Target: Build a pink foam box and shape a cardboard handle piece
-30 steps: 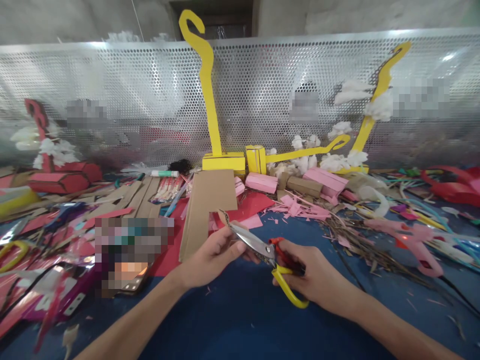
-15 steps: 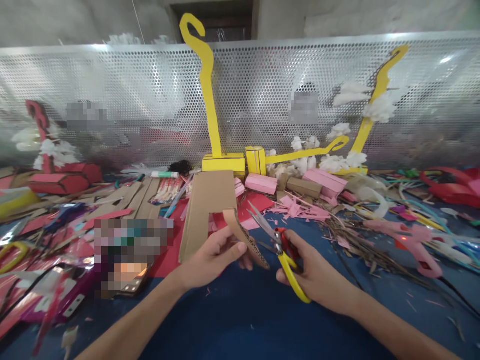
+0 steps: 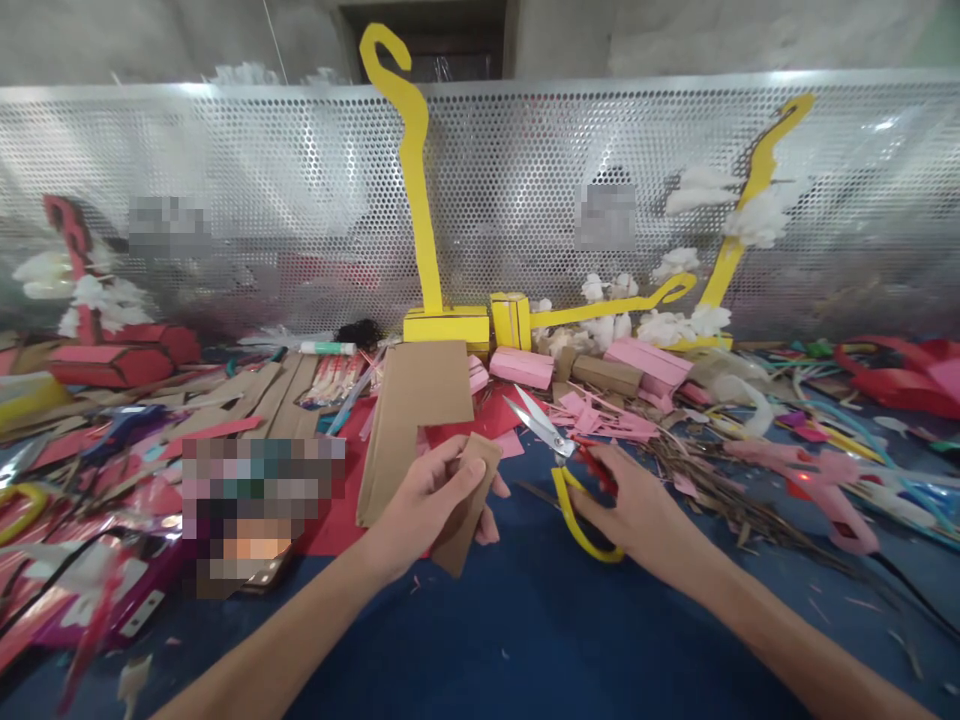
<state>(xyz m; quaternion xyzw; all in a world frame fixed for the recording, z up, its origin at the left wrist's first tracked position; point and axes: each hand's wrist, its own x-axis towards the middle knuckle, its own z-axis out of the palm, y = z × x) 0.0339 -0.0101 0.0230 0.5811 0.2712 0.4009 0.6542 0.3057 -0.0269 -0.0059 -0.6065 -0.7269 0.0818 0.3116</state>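
A short strip of brown cardboard (image 3: 466,520) is pinched in my left hand (image 3: 427,500), its broad face turned up towards me. My right hand (image 3: 637,510) has its fingers through the handles of a pair of scissors (image 3: 564,455), one loop yellow and one red. The blades are parted and point up and left, apart from the strip. Just beyond my left hand lies a larger brown cardboard sheet (image 3: 405,400) with a notch cut from its lower right corner. Red paper (image 3: 330,515) is underneath that sheet.
A pink glue gun (image 3: 817,480) with a lit red light lies at right, beside a heap of brown scraps (image 3: 720,480). Yellow hooked cardboard stands (image 3: 420,200) rise before a perforated metal panel (image 3: 525,180). Pink box pieces (image 3: 521,367) lie in front. Clutter covers the left side.
My left hand has turned the cardboard strip from edge-on to flat and lowered it slightly. The scissors have opened wider, and my right hand has shifted a little to the right.
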